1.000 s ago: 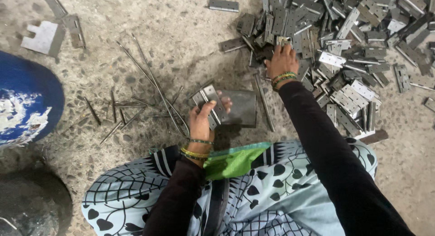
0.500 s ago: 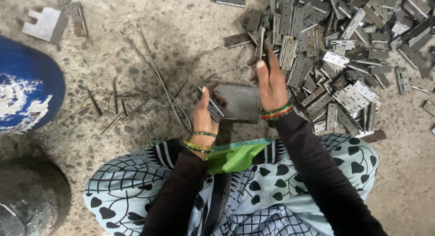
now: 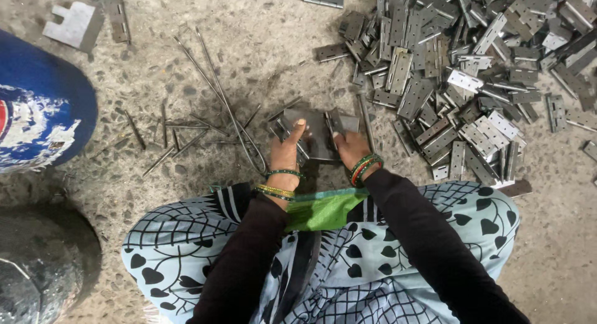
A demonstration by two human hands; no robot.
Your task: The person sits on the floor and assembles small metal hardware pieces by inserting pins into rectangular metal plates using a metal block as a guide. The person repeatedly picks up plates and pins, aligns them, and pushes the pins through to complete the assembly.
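I saw bare floor (image 3: 261, 32) open ahead. A hinge pile (image 3: 472, 81) crowded the right; thin rods (image 3: 211, 81) and a blue drum (image 3: 37, 106) blocked the left.

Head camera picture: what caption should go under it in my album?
Both hands, left and right, hold metal hinge plates beside a hinge pile.

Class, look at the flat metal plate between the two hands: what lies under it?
Under the metal plate, only concrete floor shows around its edges. Anything directly beneath is covered.
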